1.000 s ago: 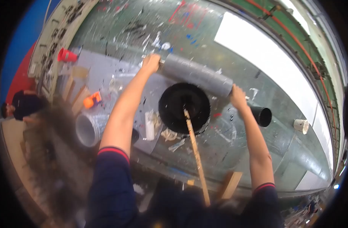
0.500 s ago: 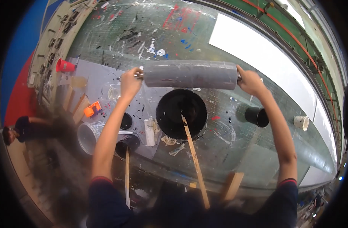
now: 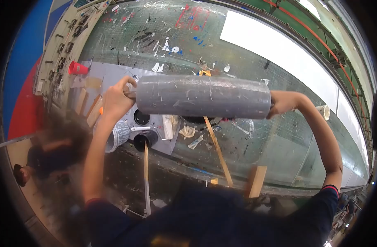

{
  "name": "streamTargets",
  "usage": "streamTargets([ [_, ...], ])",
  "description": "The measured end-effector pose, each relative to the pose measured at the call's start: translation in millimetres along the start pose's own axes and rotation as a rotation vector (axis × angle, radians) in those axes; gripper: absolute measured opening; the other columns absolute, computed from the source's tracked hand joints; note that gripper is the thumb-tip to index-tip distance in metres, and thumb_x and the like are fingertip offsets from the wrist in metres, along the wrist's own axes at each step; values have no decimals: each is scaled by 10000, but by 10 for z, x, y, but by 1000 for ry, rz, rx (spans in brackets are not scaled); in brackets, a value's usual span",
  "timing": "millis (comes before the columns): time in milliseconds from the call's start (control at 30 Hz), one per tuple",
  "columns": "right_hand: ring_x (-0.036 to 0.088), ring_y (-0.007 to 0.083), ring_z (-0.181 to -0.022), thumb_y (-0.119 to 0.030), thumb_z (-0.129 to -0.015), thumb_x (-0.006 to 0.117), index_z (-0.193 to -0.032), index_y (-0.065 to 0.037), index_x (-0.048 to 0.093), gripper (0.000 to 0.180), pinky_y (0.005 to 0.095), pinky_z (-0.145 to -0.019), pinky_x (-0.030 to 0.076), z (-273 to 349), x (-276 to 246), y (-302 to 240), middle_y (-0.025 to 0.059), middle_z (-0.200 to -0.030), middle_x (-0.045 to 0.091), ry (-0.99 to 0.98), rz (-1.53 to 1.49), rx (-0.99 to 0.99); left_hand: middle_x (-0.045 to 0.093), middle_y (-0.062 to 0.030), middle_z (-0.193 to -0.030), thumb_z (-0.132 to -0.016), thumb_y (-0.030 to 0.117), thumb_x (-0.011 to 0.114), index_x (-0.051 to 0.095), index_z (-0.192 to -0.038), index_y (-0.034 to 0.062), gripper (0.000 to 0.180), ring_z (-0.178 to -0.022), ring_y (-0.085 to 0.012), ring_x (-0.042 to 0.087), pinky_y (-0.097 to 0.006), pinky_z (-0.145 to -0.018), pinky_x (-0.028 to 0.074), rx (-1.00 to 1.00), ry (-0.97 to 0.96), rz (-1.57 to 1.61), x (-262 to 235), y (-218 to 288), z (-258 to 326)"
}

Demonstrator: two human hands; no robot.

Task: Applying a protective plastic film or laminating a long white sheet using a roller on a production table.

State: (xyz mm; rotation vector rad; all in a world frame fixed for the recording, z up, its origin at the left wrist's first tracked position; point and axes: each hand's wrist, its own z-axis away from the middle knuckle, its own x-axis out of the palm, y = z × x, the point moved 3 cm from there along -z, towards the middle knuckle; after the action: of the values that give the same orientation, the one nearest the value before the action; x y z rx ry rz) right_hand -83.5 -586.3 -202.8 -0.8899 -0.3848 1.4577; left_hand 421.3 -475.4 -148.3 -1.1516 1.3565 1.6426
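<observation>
A large grey roller (image 3: 203,95) with a glossy, scuffed surface is held level across the middle of the view. My left hand (image 3: 117,99) is closed around its left end, where a short shaft partly shows. At the other end, my right hand (image 3: 285,102) grips the roller, its fingers partly hidden. Beneath the roller, a black bucket (image 3: 195,120) is mostly covered; only a strip of it shows. A wooden stick (image 3: 219,155) leans out from it toward me.
The green table (image 3: 270,144) is paint-stained. At the left stand a red cup (image 3: 77,68), a clear bucket (image 3: 117,135) and a black pot (image 3: 142,140) with a stick. A wood block (image 3: 256,182) lies at the near edge. Another person (image 3: 48,158) is at far left.
The roller has come nearer to me and looks larger, now covering most of the black bucket. Both hands have moved with it, still at its ends.
</observation>
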Motion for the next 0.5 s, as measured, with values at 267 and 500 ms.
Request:
streamTargets([
  [267, 675, 285, -1222, -138, -824, 817, -1375, -28, 656, 584, 408, -1066, 521, 1368, 1506, -34, 168, -1279, 734, -30, -97, 91, 686, -56, -669, -776, 117, 803, 670, -1054, 192, 318, -658, -306, 700, -429, -604, 486, 242, -127, -87, -369, 657, 1252],
  [500, 678, 311, -1234, -144, -858, 817, -1393, -37, 644, 572, 412, -1053, 525, 3215, 2601, -105, 188, -1313, 725, 282, -113, 223, 683, -61, -677, -775, 83, 793, 702, -1047, 194, 307, -655, -295, 700, -418, -606, 498, 494, -76, -112, -422, 1862, 1971],
])
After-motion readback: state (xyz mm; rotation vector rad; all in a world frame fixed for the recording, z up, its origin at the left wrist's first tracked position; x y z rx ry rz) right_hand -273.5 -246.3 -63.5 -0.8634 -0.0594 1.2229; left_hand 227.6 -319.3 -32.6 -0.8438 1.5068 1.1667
